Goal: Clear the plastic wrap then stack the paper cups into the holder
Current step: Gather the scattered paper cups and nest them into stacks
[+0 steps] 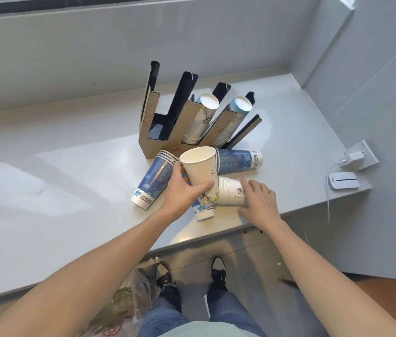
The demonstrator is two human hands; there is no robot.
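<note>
Two holder (153, 142) slots filled, left slots empty; my left hand (182, 193) grips a white cup (200, 166), right hand (260, 203) spread open on another stack (231, 190), blue stacks (155, 181) still on the bench (70, 190).

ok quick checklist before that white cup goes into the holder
1. Left hand grips the white cup: ok.
2. Holder upright on the counter: ok.
3. Leftmost slot free: ok.
4. Middle stack and right stack seated: ok.
5. Right hand steadies the lying white stack: ok.
6. Plastic wrap off the loose stacks: cannot tell.
</note>
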